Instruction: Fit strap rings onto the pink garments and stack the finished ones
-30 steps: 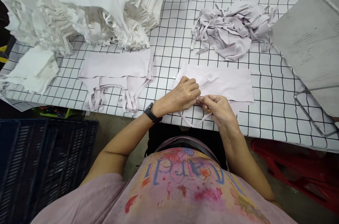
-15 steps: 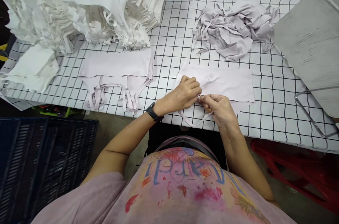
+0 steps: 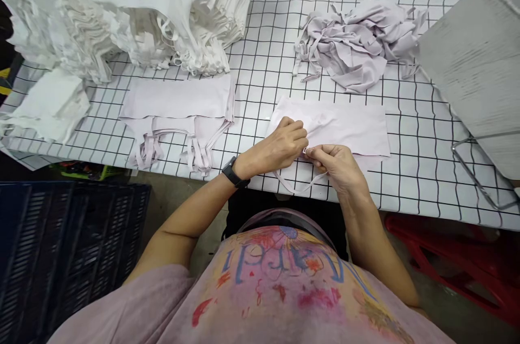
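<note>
A pale lilac strappy top [image 3: 357,127] lies flat on the checked tablecloth in front of me, its near edge under my hands. My left hand [image 3: 286,144] is closed over the top's left part, with fingers curled inward; the bit of strap they grip is mostly hidden. My right hand [image 3: 333,162] pinches a small strap buckle [image 3: 307,150] between thumb and forefinger, right beside the left fingertips. Below both hands a thin strap [image 3: 298,191] hangs in a loop over the table edge.
Folded lilac tops [image 3: 179,97] lie in a stack to the left. Behind them rises a heap of white garments [image 3: 162,2]. Crumpled lilac tops [image 3: 353,43] lie further back. A grey board [image 3: 475,62] with a wire stand is at right; a red stool [image 3: 447,268] stands below.
Both hands stay at nearly the same spot, with only slight finger movement around the buckle. The lilac top and the stacks have not moved.
</note>
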A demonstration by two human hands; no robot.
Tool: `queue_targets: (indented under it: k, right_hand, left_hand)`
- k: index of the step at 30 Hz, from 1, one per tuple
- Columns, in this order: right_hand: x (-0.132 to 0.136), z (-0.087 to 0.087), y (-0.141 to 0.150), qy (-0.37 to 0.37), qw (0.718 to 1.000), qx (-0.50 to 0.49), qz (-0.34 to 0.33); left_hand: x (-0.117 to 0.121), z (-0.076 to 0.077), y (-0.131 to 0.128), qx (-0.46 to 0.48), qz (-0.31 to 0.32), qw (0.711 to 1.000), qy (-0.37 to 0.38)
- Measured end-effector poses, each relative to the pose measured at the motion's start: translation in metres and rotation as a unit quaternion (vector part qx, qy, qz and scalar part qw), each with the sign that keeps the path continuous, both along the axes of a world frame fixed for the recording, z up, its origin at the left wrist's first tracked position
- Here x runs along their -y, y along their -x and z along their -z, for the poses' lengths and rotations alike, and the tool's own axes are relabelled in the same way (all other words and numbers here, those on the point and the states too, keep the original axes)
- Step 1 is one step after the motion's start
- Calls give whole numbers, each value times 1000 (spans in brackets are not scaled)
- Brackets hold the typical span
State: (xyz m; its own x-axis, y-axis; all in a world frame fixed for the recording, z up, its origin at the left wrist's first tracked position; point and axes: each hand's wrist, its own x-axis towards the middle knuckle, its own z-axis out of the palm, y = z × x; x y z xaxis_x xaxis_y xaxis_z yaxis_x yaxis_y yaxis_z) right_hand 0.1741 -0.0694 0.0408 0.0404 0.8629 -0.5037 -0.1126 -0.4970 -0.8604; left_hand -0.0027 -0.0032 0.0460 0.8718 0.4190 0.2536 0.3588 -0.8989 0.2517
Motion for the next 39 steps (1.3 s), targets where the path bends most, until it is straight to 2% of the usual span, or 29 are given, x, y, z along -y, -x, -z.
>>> queue_targets:
  k: [5,14,19,23,39]
  right_hand:
    - [0,-2,-1,2,1000,-12,-3]
    - [-1,4,2,1,1000,24,-17]
    - [0,0,-1,-6,1000,22,-9]
    - [0,-3,-4,4,999,8,-35]
    - [-4,-6,-3,-2,999,8,-54]
  left_hand:
    - [1,0,1,11,1,1000,1]
    - [1,-2,-1,3,26,1000,-11]
    - [-1,-2,3,5,3,1000,-2]
    - [-2,0,4,-1,-6,1000,4]
    - [1,-5,0,-20,12,1000,10]
